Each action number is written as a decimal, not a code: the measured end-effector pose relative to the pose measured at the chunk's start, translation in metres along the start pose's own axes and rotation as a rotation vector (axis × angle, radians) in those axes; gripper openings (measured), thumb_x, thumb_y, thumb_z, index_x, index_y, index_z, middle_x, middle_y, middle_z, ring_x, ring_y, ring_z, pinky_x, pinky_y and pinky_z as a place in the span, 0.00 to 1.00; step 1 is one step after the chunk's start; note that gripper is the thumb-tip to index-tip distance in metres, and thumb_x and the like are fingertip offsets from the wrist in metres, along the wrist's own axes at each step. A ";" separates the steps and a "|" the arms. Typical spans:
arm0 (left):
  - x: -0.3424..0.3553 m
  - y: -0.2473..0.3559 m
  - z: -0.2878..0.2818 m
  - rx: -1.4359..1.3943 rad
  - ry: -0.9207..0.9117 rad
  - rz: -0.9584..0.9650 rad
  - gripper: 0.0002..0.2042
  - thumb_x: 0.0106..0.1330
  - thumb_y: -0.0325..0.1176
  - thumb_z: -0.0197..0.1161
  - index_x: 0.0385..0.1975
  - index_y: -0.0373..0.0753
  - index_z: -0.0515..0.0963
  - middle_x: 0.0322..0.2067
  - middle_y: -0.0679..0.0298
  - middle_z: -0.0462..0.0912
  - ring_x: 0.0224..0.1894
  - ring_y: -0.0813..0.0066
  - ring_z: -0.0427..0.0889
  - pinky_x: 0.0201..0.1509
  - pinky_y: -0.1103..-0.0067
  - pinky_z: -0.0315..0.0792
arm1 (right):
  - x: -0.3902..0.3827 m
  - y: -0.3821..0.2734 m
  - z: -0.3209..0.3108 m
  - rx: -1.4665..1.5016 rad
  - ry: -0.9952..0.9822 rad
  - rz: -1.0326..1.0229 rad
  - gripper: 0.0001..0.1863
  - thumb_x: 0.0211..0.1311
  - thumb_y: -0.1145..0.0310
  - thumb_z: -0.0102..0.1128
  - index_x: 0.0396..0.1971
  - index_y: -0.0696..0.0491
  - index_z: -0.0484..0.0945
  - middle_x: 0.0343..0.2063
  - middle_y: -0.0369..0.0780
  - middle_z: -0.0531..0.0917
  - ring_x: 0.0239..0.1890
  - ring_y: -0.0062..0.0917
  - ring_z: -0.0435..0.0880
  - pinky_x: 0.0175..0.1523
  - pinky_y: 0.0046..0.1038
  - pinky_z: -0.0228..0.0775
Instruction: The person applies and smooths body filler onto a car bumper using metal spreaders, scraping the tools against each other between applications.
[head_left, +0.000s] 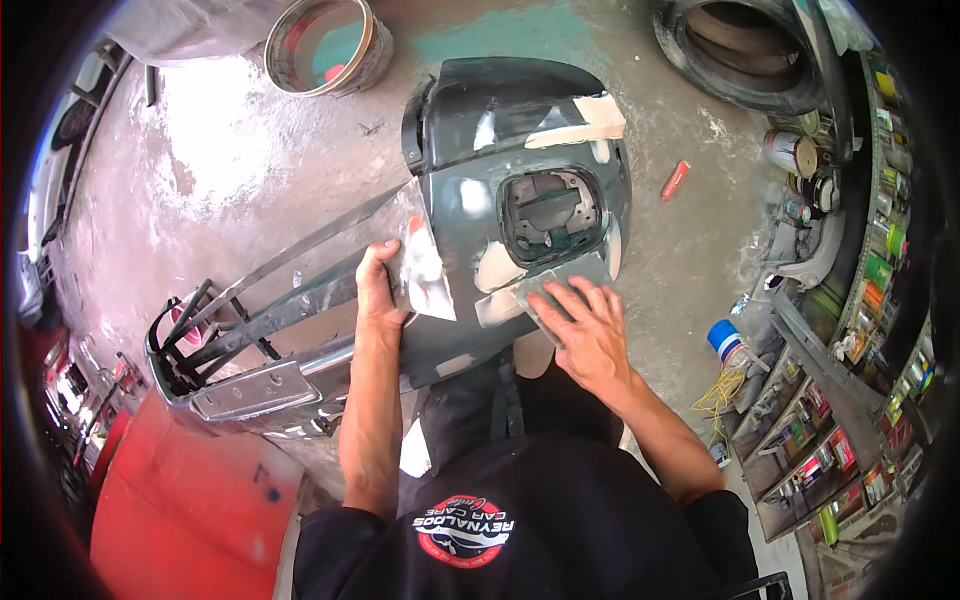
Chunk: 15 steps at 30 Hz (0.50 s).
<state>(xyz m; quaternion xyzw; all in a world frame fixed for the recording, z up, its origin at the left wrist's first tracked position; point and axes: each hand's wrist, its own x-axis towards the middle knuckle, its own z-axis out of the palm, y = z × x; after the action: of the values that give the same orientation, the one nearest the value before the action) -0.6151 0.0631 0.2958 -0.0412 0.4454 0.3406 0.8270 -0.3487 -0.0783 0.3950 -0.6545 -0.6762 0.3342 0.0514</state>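
A dark grey car bumper (pixel 465 215) with beige and whitish filler patches lies across the middle, its long frame reaching to the left. My left hand (pixel 378 285) grips the bumper's inner edge, thumb on top beside a pale, shiny patch; its other fingers are mostly hidden. Under my right hand (pixel 590 325) is a grey sheet of sandpaper (pixel 590 268), pressed against the bumper just below a rounded rectangular opening (pixel 550 215). The fingers of that hand lie over the sheet, and a filler patch (pixel 497 308) shows beside it.
A bucket (pixel 375 60) stands at the top and a tyre (pixel 680 60) at the upper right. Shelves (pixel 790 510) with cans line the right side. A red object (pixel 676 180) lies on the floor. At lower left is a red panel (pixel 180 500).
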 end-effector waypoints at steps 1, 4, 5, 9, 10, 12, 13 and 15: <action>0.000 0.000 0.002 -0.012 -0.024 -0.026 0.28 0.55 0.35 0.61 0.58 0.30 0.71 0.54 0.50 0.79 0.50 0.61 0.83 0.52 0.69 0.82 | 0.003 0.002 -0.002 0.000 -0.008 -0.015 0.39 0.39 0.73 0.71 0.60 0.42 0.77 0.60 0.35 0.76 0.62 0.36 0.69 0.63 0.45 0.60; -0.001 -0.001 0.008 -0.017 -0.013 -0.036 0.30 0.55 0.35 0.60 0.59 0.30 0.70 0.54 0.52 0.80 0.49 0.61 0.84 0.50 0.68 0.82 | 0.006 -0.001 -0.004 0.004 -0.098 -0.038 0.39 0.39 0.72 0.71 0.60 0.42 0.77 0.60 0.35 0.76 0.61 0.36 0.70 0.63 0.44 0.60; -0.001 0.000 0.007 -0.008 -0.028 -0.034 0.31 0.56 0.36 0.60 0.61 0.29 0.69 0.54 0.52 0.80 0.47 0.61 0.85 0.49 0.67 0.83 | 0.007 -0.003 -0.001 0.006 -0.098 -0.038 0.39 0.39 0.72 0.71 0.60 0.42 0.77 0.60 0.35 0.76 0.61 0.36 0.70 0.63 0.44 0.60; -0.005 0.001 0.016 -0.007 -0.020 -0.023 0.25 0.58 0.34 0.59 0.56 0.30 0.74 0.45 0.54 0.84 0.43 0.60 0.85 0.51 0.68 0.80 | 0.011 -0.006 0.000 0.008 -0.071 -0.034 0.39 0.39 0.73 0.69 0.60 0.41 0.77 0.60 0.36 0.76 0.61 0.37 0.70 0.63 0.42 0.59; -0.005 0.001 0.017 0.002 0.000 -0.010 0.25 0.58 0.34 0.59 0.57 0.30 0.74 0.45 0.54 0.84 0.44 0.60 0.85 0.51 0.68 0.80 | 0.015 -0.006 -0.002 0.054 -0.090 -0.010 0.40 0.39 0.75 0.67 0.61 0.41 0.77 0.60 0.37 0.76 0.61 0.37 0.69 0.64 0.41 0.58; -0.004 0.001 0.015 0.010 0.020 0.004 0.26 0.58 0.34 0.59 0.57 0.30 0.74 0.45 0.54 0.84 0.44 0.60 0.85 0.51 0.68 0.80 | 0.024 -0.005 -0.004 0.047 -0.106 -0.019 0.40 0.39 0.75 0.67 0.61 0.41 0.76 0.60 0.37 0.76 0.61 0.37 0.70 0.64 0.41 0.58; -0.003 0.000 0.012 0.011 0.021 -0.005 0.29 0.57 0.35 0.59 0.60 0.29 0.71 0.48 0.53 0.83 0.43 0.61 0.86 0.48 0.67 0.82 | 0.027 -0.006 -0.005 0.040 -0.122 -0.028 0.40 0.39 0.75 0.67 0.61 0.40 0.76 0.60 0.37 0.76 0.60 0.36 0.70 0.63 0.40 0.58; -0.002 0.000 0.009 0.011 0.024 -0.013 0.33 0.56 0.37 0.58 0.63 0.28 0.67 0.52 0.53 0.81 0.43 0.61 0.86 0.45 0.66 0.84 | 0.029 -0.001 0.009 0.031 -0.130 -0.027 0.41 0.39 0.75 0.68 0.62 0.39 0.76 0.60 0.37 0.75 0.60 0.36 0.70 0.63 0.40 0.58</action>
<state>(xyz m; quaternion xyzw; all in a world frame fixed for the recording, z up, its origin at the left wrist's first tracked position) -0.6092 0.0657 0.3024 -0.0435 0.4568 0.3320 0.8241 -0.3584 -0.0549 0.3777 -0.6213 -0.6817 0.3857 0.0218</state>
